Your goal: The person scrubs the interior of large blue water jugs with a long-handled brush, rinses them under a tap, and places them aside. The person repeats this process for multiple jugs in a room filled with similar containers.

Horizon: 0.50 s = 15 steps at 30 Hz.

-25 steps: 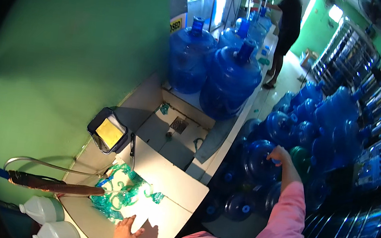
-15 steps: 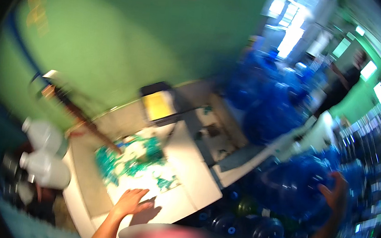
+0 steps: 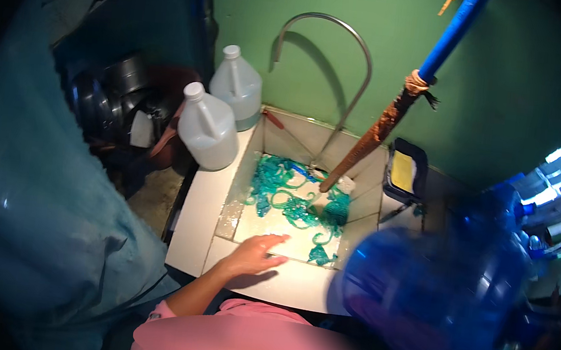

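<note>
A large clear-blue water jug (image 3: 425, 293) hangs tilted at the right, over the right end of the white tiled ledge. My right hand (image 3: 545, 345) is in dim light at its far right side, closed about the neck end; the fingers are partly lost in shadow. My left hand (image 3: 255, 254) hovers over the front rim of the tiled basin (image 3: 296, 282), fingers stretched and nothing in them. Inside the basin lie curly teal plastic pieces (image 3: 297, 209). A rusty brown pipe (image 3: 377, 134) with a blue upper section (image 3: 454, 33) slants down into it.
Two whitish gallon bottles (image 3: 208, 130) stand on the ledge at left. A curved metal spout (image 3: 367, 68) rises behind the basin. A dark tray with a yellow pad (image 3: 402, 171) sits to its right. Blue-green sheeting (image 3: 62, 234) hangs at left, near dark pots (image 3: 127, 77).
My view has swung left toward the basin. The blue jug, held in my right hand, has come from the other jugs at right to beside the basin. My left hand stays over the front rim.
</note>
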Available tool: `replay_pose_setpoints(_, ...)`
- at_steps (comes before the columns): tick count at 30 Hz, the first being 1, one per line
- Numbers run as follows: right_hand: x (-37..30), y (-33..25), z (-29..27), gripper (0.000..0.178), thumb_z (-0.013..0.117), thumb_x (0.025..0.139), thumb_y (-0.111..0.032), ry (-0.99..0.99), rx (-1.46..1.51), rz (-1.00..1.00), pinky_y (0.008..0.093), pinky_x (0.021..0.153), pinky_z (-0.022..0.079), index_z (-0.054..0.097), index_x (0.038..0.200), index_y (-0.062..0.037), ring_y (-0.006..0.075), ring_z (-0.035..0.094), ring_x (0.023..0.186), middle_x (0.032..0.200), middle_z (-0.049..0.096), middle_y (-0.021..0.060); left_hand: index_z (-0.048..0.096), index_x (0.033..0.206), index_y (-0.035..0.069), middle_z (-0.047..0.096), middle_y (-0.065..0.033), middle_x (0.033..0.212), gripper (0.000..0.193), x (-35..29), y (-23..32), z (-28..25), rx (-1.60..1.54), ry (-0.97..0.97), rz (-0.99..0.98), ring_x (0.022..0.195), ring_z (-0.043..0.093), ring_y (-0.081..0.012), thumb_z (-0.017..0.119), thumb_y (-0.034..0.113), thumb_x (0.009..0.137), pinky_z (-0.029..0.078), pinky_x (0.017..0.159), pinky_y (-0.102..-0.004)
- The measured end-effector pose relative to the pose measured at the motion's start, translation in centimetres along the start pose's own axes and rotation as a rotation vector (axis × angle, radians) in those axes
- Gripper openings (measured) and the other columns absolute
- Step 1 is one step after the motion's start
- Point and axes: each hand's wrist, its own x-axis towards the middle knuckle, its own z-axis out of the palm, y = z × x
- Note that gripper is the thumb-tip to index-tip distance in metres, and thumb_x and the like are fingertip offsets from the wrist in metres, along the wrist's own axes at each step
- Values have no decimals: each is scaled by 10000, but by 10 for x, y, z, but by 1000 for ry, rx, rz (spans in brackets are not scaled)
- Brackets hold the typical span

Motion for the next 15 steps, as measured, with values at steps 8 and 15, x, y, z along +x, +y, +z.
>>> replay_pose_setpoints(8,42,-118,251,508,877,669,-195,-120,537,-30,422,744,587,383,641,-79,324,698,829,953,687,194,444,1421,-32,452,-265,1450,856,27,61,-83,-41,578,508,1360,435,-410,774,431,782,320,1140,-518)
replay_pose_setpoints(15,-18,-146,402,587,870,702,-260,-3,791,538,337,897,479,547,1134,-28,260,615,1071,1158,641,123,649,1049,44,677,-85,1017,514,156,13,-84,-364,-134,391,982,645,-217,901,157,616,502,915,-360)
